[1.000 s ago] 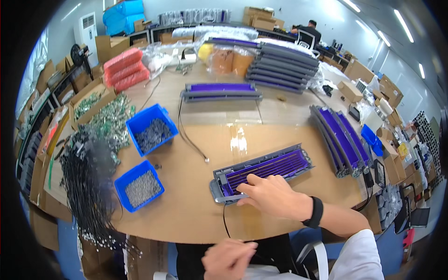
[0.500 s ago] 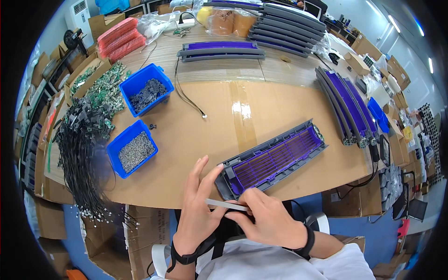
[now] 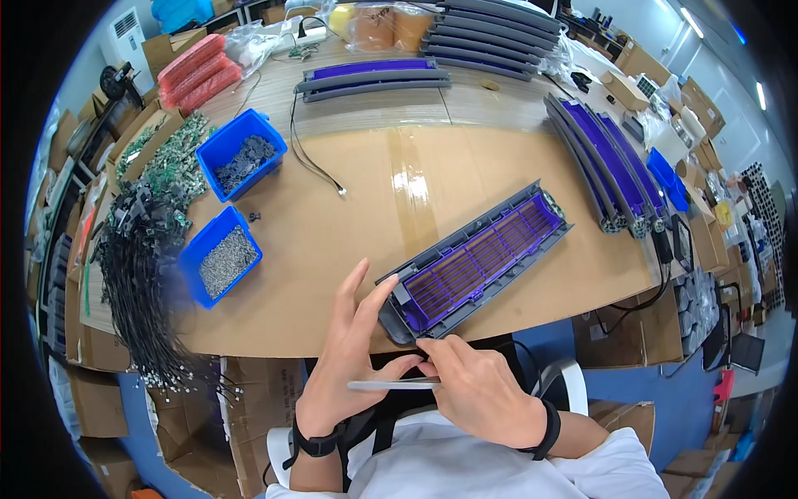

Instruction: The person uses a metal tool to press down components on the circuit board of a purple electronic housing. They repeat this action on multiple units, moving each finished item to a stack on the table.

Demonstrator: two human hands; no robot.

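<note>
In front of me on the cardboard lies a slanted grey housing with a purple slatted grille [image 3: 482,262]. My right hand [image 3: 482,391] is closed around a thin, flat, silvery tool that looks like tweezers [image 3: 386,385]; its visible end points left, across my left palm. My left hand [image 3: 342,362] has its fingers stretched out, the fingertips by the housing's near left corner. Its thumb meets the right fingertips just below that corner. Whether anything small sits between them is hidden.
Left stand a blue bin of dark small parts [image 3: 270,170] and a blue bin of tiny metal pieces [image 3: 187,264], beside bundled black cables [image 3: 137,283]. More purple-grey housings [image 3: 603,166] lie right, others [image 3: 490,37] are stacked far back. A loose cable [image 3: 312,158] crosses the cardboard sheet [image 3: 349,224].
The whole view has shifted a little. The silvery tool has swung to lie nearly level and lower against my left hand. Both hands have stayed close together at the housing's near corner.
</note>
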